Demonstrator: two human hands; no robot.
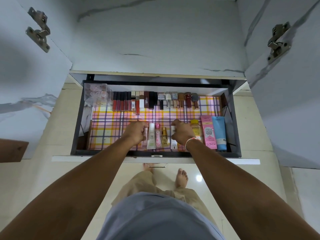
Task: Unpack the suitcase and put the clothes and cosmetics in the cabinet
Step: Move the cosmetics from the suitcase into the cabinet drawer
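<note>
At lower centre of the frame, in the drawer, the left hand grips a pink tube and the right hand a white tube; both look light, soft and slippery, best pinched mid-body.

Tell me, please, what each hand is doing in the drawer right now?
Left hand: fingers curled round a pale pink tube.
Right hand: fingers curled round a white tube.
</note>
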